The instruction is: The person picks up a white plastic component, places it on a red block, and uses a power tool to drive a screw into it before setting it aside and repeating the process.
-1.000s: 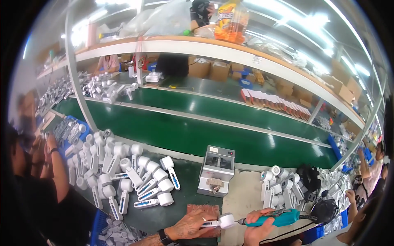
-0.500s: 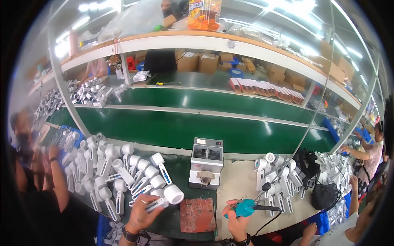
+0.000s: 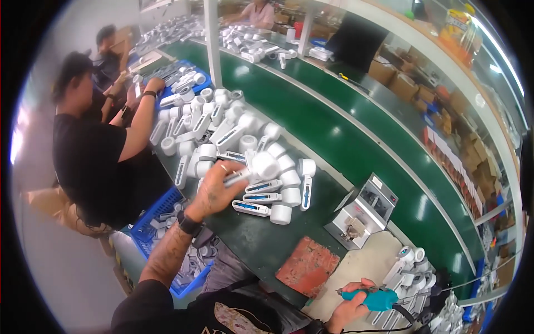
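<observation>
My left hand (image 3: 214, 192) grips the handle of a white handheld device (image 3: 265, 165) with a round drum-shaped head. It is held over the right part of a pile of like devices (image 3: 228, 133), many with a blue strip along the handle. The held device is slightly blurred, and my fingers cover part of its handle. My right hand (image 3: 353, 306) is wrapped round a teal corded electric screwdriver (image 3: 380, 299), its tip pointing left. A worn red pad (image 3: 307, 266) lies on the bench between my hands.
A grey box-shaped machine (image 3: 364, 212) stands beyond the pad. More white devices (image 3: 411, 278) are heaped to the right. Blue baskets (image 3: 149, 222) with parts stand below the bench's left edge. A co-worker (image 3: 94, 145) sits at the left. Past the bench runs a green conveyor (image 3: 334, 133).
My view has swung to the left. My left hand, with the white device in it, has moved away from beside the red pad to above the pile. The right hand keeps the screwdriver.
</observation>
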The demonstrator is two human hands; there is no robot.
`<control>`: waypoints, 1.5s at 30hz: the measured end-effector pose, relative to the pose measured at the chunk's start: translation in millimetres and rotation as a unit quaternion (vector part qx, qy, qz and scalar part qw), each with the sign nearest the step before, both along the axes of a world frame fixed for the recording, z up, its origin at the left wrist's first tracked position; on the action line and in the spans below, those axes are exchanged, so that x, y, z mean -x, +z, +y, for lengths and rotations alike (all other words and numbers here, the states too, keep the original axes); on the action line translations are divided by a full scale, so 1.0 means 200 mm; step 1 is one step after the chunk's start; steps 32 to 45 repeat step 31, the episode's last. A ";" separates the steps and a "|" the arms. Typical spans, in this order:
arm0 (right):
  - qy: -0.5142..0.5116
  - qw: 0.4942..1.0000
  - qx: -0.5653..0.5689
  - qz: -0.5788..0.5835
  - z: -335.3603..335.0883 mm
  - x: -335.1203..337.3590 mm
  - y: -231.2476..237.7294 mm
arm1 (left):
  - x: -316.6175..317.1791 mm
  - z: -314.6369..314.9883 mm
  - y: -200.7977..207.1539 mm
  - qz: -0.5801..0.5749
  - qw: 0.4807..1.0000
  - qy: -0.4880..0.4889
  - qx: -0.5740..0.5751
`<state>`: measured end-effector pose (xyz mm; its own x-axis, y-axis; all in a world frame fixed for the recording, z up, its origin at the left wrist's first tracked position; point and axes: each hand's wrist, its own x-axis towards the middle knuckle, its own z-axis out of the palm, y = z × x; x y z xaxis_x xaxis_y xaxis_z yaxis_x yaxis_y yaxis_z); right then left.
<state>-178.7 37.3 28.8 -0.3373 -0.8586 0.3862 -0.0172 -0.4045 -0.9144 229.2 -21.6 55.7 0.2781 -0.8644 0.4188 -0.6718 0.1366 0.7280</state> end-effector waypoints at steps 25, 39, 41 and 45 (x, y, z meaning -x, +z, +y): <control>0.001 0.998 -0.070 0.008 0.12 0.08 0.03 | -0.17 -0.42 -0.10 -0.310 0.942 0.027 0.125; 0.117 0.990 -0.078 0.002 0.11 0.08 0.07 | 0.09 -0.40 0.05 -0.298 0.950 0.050 0.083; 0.117 0.990 -0.078 0.002 0.11 0.08 0.07 | 0.09 -0.40 0.05 -0.298 0.950 0.050 0.083; 0.117 0.990 -0.078 0.002 0.11 0.08 0.07 | 0.09 -0.40 0.05 -0.298 0.950 0.050 0.083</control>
